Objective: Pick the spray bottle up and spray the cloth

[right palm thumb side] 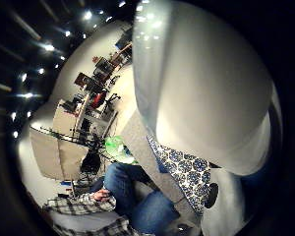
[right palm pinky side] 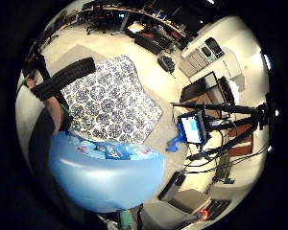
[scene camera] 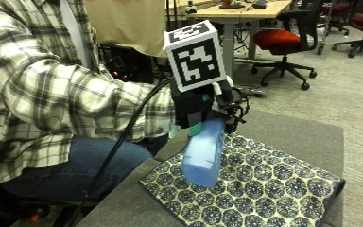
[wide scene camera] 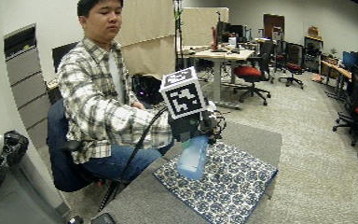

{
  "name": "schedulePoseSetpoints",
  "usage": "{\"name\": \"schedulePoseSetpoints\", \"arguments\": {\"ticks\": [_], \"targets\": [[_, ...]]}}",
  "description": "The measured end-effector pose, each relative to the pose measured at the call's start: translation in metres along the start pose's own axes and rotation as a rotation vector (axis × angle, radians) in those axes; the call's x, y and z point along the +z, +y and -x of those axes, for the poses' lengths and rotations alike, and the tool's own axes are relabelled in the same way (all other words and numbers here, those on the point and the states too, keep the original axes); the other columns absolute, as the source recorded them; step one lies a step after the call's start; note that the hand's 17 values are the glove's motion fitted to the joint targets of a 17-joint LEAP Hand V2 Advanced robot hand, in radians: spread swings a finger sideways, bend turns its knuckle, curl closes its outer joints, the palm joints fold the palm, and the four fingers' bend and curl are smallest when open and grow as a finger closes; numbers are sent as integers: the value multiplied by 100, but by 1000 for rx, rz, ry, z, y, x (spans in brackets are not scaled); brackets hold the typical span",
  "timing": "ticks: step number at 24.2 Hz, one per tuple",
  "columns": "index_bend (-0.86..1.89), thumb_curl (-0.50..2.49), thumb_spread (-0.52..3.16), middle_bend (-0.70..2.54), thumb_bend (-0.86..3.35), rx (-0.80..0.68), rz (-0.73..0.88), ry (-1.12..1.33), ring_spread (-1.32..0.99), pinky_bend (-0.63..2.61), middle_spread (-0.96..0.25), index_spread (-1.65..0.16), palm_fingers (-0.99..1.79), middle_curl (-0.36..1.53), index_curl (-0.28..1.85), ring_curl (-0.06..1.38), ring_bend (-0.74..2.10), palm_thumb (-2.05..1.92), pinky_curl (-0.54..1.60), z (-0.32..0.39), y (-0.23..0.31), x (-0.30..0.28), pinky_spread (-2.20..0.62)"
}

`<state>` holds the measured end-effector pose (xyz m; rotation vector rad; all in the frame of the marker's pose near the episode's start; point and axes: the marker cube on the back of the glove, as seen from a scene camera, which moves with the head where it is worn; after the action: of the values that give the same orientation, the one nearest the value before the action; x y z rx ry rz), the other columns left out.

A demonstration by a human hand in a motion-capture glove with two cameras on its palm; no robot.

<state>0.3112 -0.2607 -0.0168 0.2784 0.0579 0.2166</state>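
Note:
My gloved right hand (scene camera: 200,106) grips the neck of a pale blue spray bottle (scene camera: 203,156) and holds it in the air, body hanging down and tilted over the near edge of the cloth. The cloth (scene camera: 257,189) is white with a blue floral pattern and lies flat on the grey table (scene camera: 295,130). In the little finger side palm view the bottle (right palm pinky side: 105,177) bulges close to the palm with the cloth (right palm pinky side: 110,103) beyond it. In the thumb side palm view the bottle (right palm thumb side: 206,88) fills most of the picture above the cloth (right palm thumb side: 187,174). The nozzle is hidden by the hand.
The person sits at the table's left side in a plaid shirt (scene camera: 49,94). A dark phone-like object (wide scene camera: 104,218) lies near the table's front corner. Office chairs (scene camera: 288,40) and desks stand behind, and a tripod with a screen (right palm pinky side: 197,127) stands beside the table.

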Motion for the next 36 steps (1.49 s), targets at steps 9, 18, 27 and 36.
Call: {"name": "schedulePoseSetpoints", "arguments": {"ticks": [9,18,27,36], "targets": [[28,80,6,60,-3,-69,84,110,-23,36,-14,-28,127,56,62,51,61,114,38,12,0,22,-13],[28,80,6,60,-3,-117,134,186,-23,36,-14,-28,127,56,62,51,61,114,39,24,2,40,-13],[28,80,5,60,-3,-131,145,204,-23,36,-14,-28,127,56,63,51,61,113,39,30,2,46,-14],[28,81,5,60,-3,-28,11,-1,-23,36,-13,-28,127,57,63,51,60,114,39,23,-8,26,-14]]}}
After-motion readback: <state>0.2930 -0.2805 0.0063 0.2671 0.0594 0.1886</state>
